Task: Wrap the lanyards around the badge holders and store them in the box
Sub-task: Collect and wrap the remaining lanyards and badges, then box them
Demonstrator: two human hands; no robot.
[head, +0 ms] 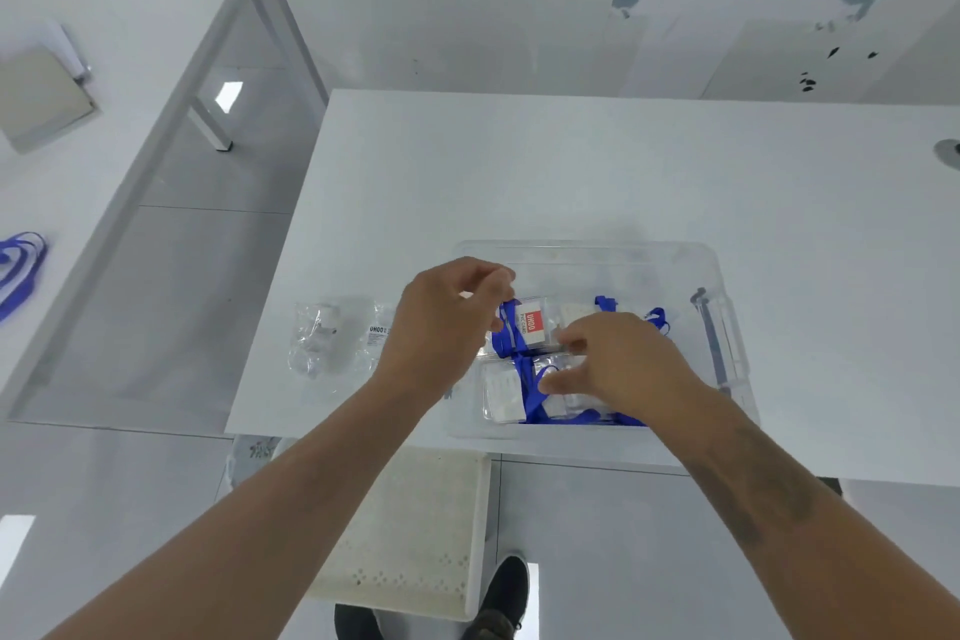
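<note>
A clear plastic box (pixel 587 252) was seen on a white table (pixel 519 172). Both hands were held over the box. A badge holder (pixel 530 327) with a red label and a blue lanyard (pixel 503 335) wound round it was pinched at its far left corner by the left hand (pixel 441 322). Its near right edge was touched by the curled fingers of the right hand (pixel 618 364). More wrapped badge holders (pixel 501 390) were seen lying in the box, under the hands. Empty clear bags (pixel 332 335) were left on the table, just beside the box on the left. A white stool (pixel 410 530) was seen below the table. More blue lanyards (pixel 21 265) were seen on another table (pixel 104 16) far to the left.
</note>
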